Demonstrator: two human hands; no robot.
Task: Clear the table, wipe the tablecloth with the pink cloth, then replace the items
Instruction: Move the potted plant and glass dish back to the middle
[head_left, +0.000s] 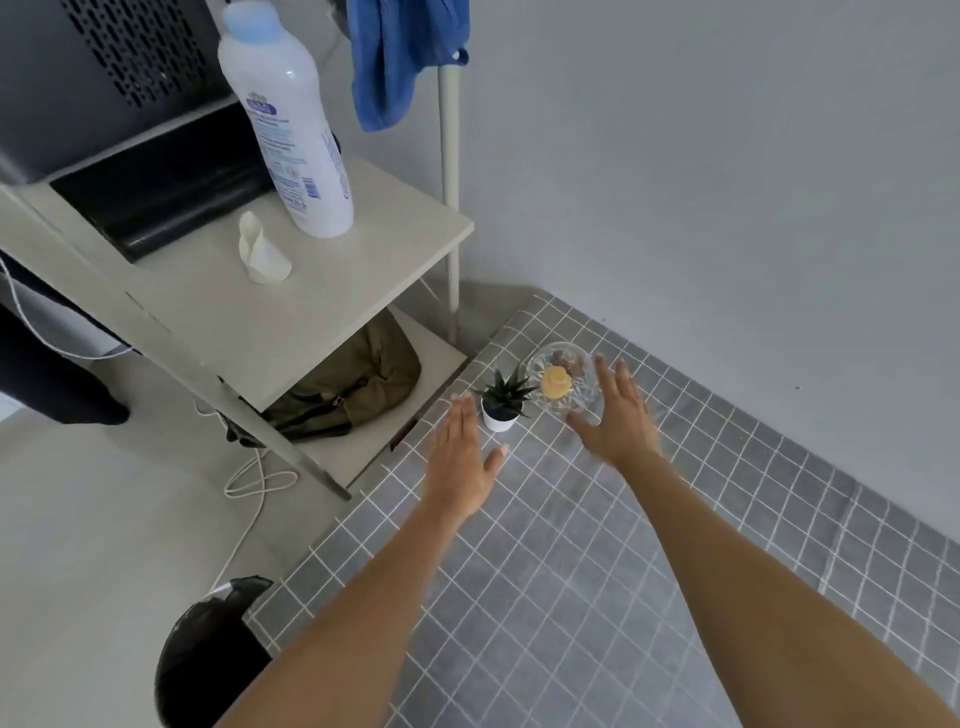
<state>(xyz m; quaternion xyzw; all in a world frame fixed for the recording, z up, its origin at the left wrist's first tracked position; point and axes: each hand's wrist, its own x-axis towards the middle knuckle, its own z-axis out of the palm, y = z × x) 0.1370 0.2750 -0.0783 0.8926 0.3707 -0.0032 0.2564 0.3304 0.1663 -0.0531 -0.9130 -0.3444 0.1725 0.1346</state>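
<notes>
Two bare forearms run back from the fingers with no sleeves, watch or bracelet-like band showing on them. The left hand (460, 460) and right hand (621, 415) carry no gloves or rings that can be made out. Fingernails are short and pale.

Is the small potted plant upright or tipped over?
Upright. The potted plant stands on its white base on the checked tablecloth, leaves pointing up.

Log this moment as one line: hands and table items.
left hand: open, beside potted plant | right hand: open, at glass bowl | both items on tablecloth
</notes>
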